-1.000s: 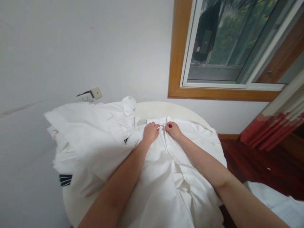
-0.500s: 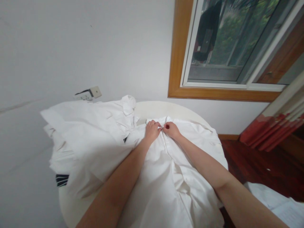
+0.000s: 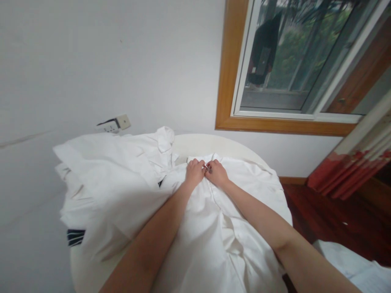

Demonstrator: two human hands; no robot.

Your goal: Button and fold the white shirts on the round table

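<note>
A white cloth garment [image 3: 198, 228] lies spread over the round cream table [image 3: 210, 143], with a seam or opening edge running down its middle. My left hand [image 3: 195, 171] is closed on the garment near its far end, thumb and fingers pinching the fabric. Right beside it, my right hand [image 3: 216, 173] pinches the cloth at the same seam, the fingertips of both hands nearly touching. Whatever small part sits between the fingertips is too small to make out.
On the table's left, a heap of white cloth [image 3: 116, 179] hangs over the edge, with a dark striped piece [image 3: 75, 237] below it. A wall socket [image 3: 110, 126], a wood-framed window [image 3: 230, 122] and a red-and-cream curtain [image 3: 332, 171] surround the table. More white material [image 3: 345, 260] lies lower right.
My right hand has shifted slightly left and its fingers have closed in against my left hand. The view has tilted up a little; the cloth lies much as before.
</note>
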